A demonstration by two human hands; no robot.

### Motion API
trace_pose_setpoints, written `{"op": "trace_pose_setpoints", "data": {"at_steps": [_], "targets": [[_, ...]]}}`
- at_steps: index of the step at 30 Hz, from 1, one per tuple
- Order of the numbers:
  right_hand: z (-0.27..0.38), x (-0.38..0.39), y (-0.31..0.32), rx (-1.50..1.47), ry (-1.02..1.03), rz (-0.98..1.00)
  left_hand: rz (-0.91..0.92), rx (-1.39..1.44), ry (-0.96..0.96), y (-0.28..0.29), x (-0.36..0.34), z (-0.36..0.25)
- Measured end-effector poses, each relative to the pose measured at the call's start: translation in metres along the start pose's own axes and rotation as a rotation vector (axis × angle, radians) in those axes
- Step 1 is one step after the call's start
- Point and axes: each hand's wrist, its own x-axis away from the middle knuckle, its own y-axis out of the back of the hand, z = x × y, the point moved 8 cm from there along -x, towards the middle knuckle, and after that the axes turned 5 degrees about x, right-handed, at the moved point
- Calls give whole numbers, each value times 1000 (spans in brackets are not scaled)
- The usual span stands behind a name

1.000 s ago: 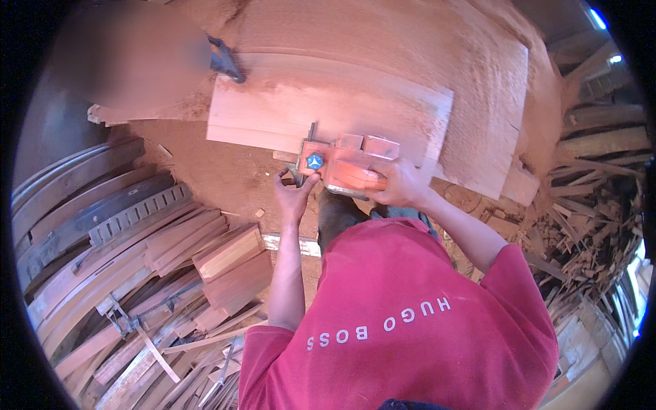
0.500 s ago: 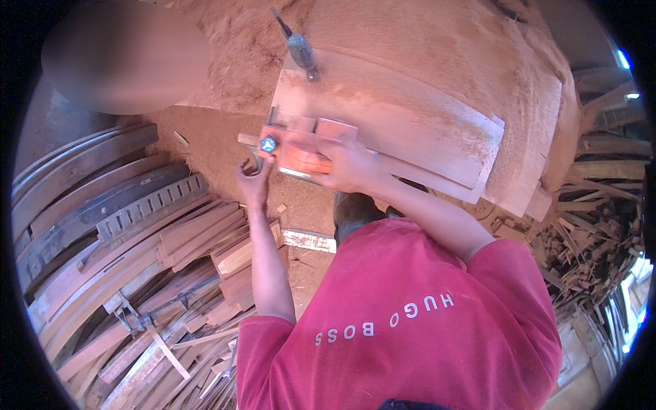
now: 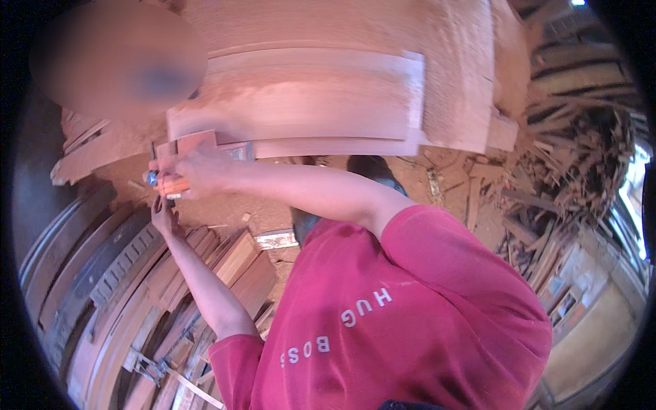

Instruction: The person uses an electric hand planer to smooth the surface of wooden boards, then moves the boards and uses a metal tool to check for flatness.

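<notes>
My right hand [image 3: 195, 171] grips an orange tool with a blue knob [image 3: 169, 183], held out in front of me at the left end of a stack of wide curved wooden boards [image 3: 301, 102]. Just below it, my left hand [image 3: 164, 215] has its fingers pinched against the underside of the tool; what they hold is too small to make out. A small reddish wood block [image 3: 197, 142] sits right above my right hand. My red shirt fills the lower middle of the view.
Curved wooden strips and moulded pieces [image 3: 109, 287] are piled on the floor at the left. Offcuts and scrap sticks [image 3: 567, 157] lie heaped at the right. Sawdust covers the floor and the large board [image 3: 451, 68] at the top.
The view has swung right, so my hands and the orange tool now sit further left in the picture. Both hands stay on the tool at the end of the boards.
</notes>
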Motion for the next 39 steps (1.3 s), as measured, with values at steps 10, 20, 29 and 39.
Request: {"op": "trace_pose_setpoints", "data": {"at_steps": [10, 20, 29, 39], "targets": [[-102, 253, 149, 110, -194, 119, 264, -38, -60, -219, 267, 36], [-165, 455, 280, 218, -257, 65, 386, -249, -269, -369, 464, 64], [-140, 371, 224, 227, -276, 56, 311, -113, -110, -304, 385, 53], [-85, 214, 131, 216, -325, 152, 142, -132, -160, -192, 254, 1]]}}
